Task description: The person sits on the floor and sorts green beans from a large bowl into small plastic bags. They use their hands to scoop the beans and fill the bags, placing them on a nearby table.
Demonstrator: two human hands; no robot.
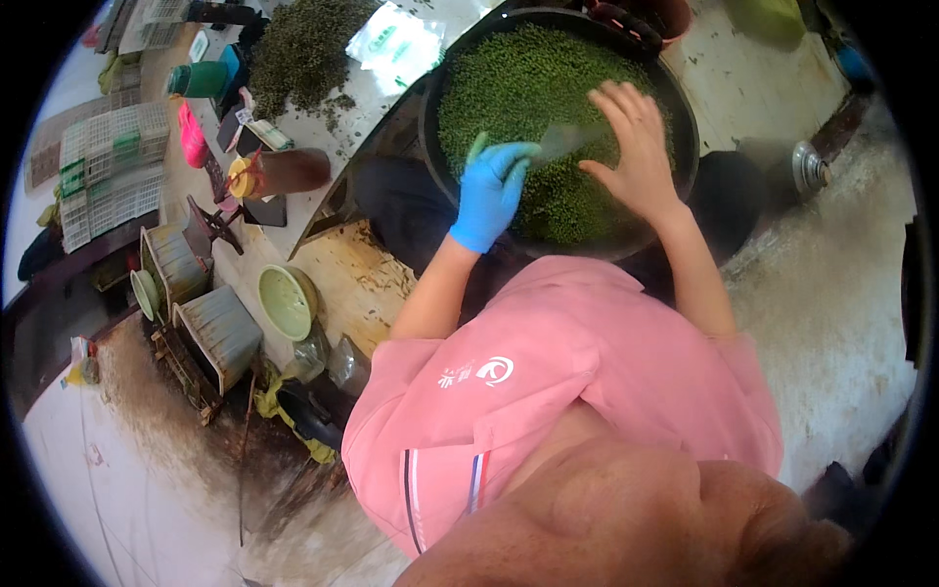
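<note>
In front of me stands a large round dark pan (689, 139) filled with small green buds or grains whose exact kind I cannot tell. Over its left side is my left hand (493, 192), in a blue glove with the tips of some fingers green. Its fingers are bent around one end of a blurred, translucent flat thing (568, 141), perhaps plastic, that reaches towards the right. Bare, with fingers spread, my right hand (637, 147) hovers over the pan's right side near the far end of that thing. Whether it touches it is hidden by blur.
Up left, a heap of darker dried plant matter (304, 55) lies beside white printed plastic bags (400, 45). A jar with a yellow lid (275, 174) rests on its left. Nearer stand a green bowl (287, 302) and metal bins (220, 337). A reddish bucket (675, 20) touches the pan's far edge.
</note>
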